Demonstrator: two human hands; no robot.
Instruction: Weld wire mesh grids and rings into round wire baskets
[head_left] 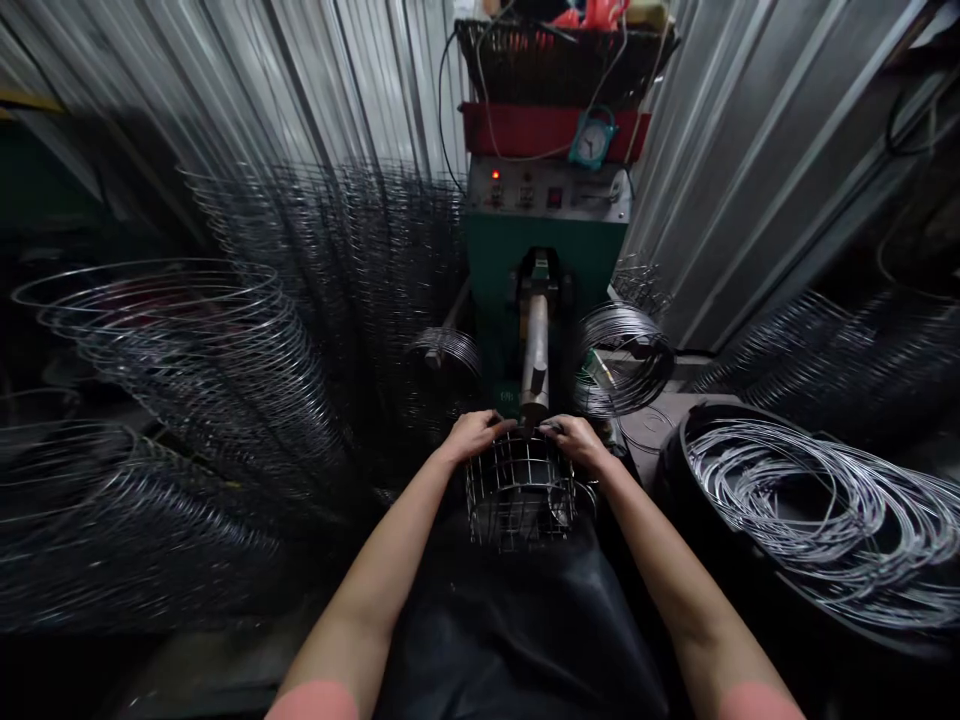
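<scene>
A round wire basket (519, 487) of thin metal mesh sits in front of me, over a black apron (517, 630) on my lap. My left hand (476, 433) is closed on the left of its far rim. On the right of that rim my right hand (576, 438) is closed too, fingertips turned inward. Between my hands, the end of a thick metal arm (535, 350) comes down close to the rim; whether they touch I cannot tell. That arm juts from a green machine (495, 250) whose panel shows a lit red lamp (496, 175).
Tall stacks of wire rings (195, 320) stand on my left. Wire coils (626, 350) hang right of the metal arm, and a smaller coil (442, 350) left of it. A black tub (679, 470) of loose wire rings is at my right. A blue clock (592, 138) hangs above.
</scene>
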